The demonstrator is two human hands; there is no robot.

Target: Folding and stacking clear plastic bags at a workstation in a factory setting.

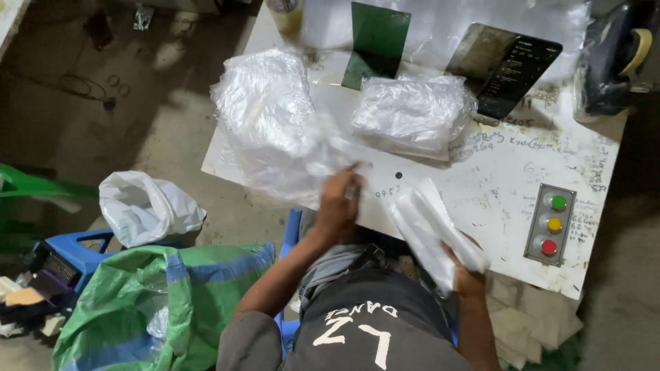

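Note:
My left hand [338,200] grips the near edge of a loose heap of clear plastic bags [271,120] lying on the left part of the white table [495,172]. The motion blurs the plastic around my fingers. My right hand [467,275] holds a folded bundle of white plastic bags [430,230] at the table's near edge, tilted up toward the left. A second, neater stack of clear bags [412,113] rests in the table's middle, apart from both hands.
A grey control box with green, yellow and red buttons [550,223] sits at the table's right. A green board [377,42], a dark phone [512,65] and a tape roll [636,51] lie at the back. Left on the floor: a white bag [148,206], a green-blue woven sack [158,302], a blue stool [75,251].

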